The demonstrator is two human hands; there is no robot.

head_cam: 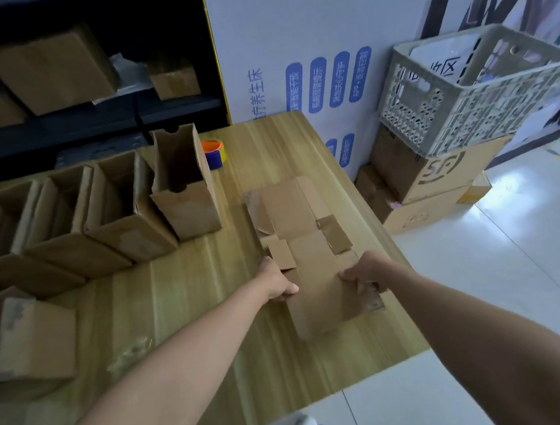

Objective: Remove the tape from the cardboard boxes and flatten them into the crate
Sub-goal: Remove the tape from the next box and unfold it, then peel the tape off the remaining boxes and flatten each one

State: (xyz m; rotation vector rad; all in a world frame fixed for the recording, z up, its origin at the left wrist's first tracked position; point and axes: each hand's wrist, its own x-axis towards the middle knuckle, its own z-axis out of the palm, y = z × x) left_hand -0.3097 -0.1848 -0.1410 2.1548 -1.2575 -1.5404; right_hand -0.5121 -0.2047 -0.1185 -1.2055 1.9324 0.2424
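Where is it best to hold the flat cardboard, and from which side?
By its left and right edges, one hand from each side, as the left hand and right hand do. The flat cardboard lies thin, so only edges can be pinched.

Both bare arms reach forward from the lower edge of the view, nearly straight, and converge toward each other. The left hand (pixel 279 281) lies back-up with its wrist in line with the forearm, its fingers (pixel 290 290) curled over the left edge of the flattened cardboard box (pixel 316 303). The right hand (pixel 365 272) grips the box's right edge, knuckles turned inward and fingers curled downward. The hands are level and near each other, with a strip of cardboard between them.
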